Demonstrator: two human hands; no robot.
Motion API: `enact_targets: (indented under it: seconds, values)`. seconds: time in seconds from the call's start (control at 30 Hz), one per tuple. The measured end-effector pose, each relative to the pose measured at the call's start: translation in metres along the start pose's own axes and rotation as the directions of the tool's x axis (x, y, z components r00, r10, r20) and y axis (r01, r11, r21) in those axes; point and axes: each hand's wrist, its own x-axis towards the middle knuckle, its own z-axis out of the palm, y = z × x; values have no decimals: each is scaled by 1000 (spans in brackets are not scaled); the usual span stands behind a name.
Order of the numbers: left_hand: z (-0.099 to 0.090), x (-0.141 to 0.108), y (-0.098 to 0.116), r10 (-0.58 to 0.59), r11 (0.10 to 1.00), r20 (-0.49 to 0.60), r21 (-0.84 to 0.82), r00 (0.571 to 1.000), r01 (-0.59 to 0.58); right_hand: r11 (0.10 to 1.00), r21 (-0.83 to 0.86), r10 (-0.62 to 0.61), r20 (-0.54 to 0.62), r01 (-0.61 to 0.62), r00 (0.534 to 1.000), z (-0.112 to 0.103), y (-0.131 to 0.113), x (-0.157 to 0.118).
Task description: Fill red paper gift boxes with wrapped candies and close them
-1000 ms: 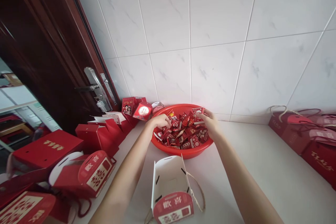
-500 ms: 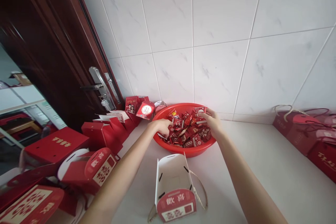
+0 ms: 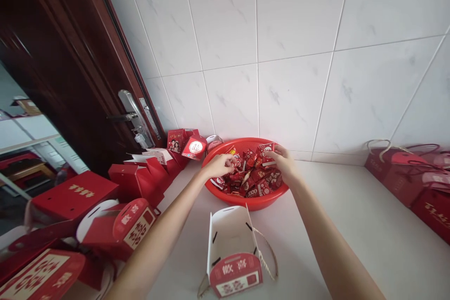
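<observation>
A red plastic basket [image 3: 258, 204] full of red wrapped candies [image 3: 258, 176] stands against the tiled wall. Over its left side is my left hand [image 3: 218, 166], fingers bent inward close to the candies; what is between the fingertips, if anything, is hidden. At the basket's back right, my right hand [image 3: 286, 164] pinches a red and white candy packet [image 3: 267, 151] between thumb and fingers. In front of the basket sits an open red and white gift box [image 3: 232, 232], with its inside bare and a rope handle [image 3: 269, 248] lying at its right.
Folded red boxes [image 3: 133, 227] and a large red box [image 3: 75, 194] crowd the left side. Small red boxes [image 3: 195, 146] stand behind, beside a dark wooden door [image 3: 87, 56] with a metal handle. Red gift bags [image 3: 404, 178] are along the right wall.
My left hand has risen a little out of the candies and turned, uncovering a packet at the basket's left edge. My right hand stays with its packet almost in place.
</observation>
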Motion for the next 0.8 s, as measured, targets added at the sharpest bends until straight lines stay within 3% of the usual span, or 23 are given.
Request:
enact_targets:
  seconds: [0.17,0.4,0.63,0.8]
  values:
    - [1,-3,6,88,996,66,2,994,-89,1000,-1,2,0,-2,1000,1,0,0]
    - [2,-3,10,107,989,-108,-88,988,-117,1000,12,7,37,-7,999,-2,0,1]
    - [7,-3,31,111,953,-210,-255,971,-165,998,49,18,236,-31,971,-5,-3,-3]
    - [13,1,39,151,889,-188,-404,971,-216,997,31,60,356,-76,932,-7,-8,-7]
